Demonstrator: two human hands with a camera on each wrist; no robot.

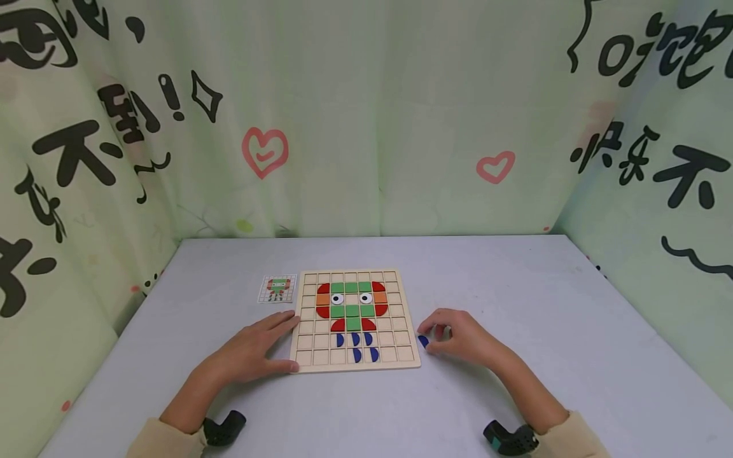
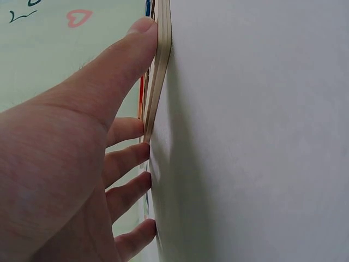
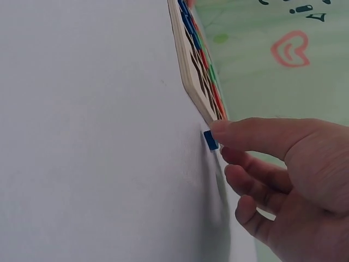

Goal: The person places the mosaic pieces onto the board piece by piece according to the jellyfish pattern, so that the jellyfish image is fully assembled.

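A square wooden grid board (image 1: 401,356) lies on the table with coloured pieces forming a figure. Red, green and orange pieces and two eye pieces make the upper part; several blue half-round pieces (image 1: 355,339) sit in the lower rows. My left hand (image 1: 252,350) rests at the board's left edge, fingers spread, thumb (image 2: 136,43) touching the edge near the front corner. Just off the board's right side, my right hand (image 1: 466,337) pinches a blue half-round piece (image 1: 423,341) between thumb and forefinger. In the right wrist view this blue piece (image 3: 210,140) shows beneath the thumb.
A small pattern card (image 1: 277,289) with a similar figure lies beside the board's upper left. The white table (image 1: 515,273) stretches to pale green curtains (image 1: 343,127) bearing black writing and red hearts. Each wrist wears a dark device (image 1: 224,429).
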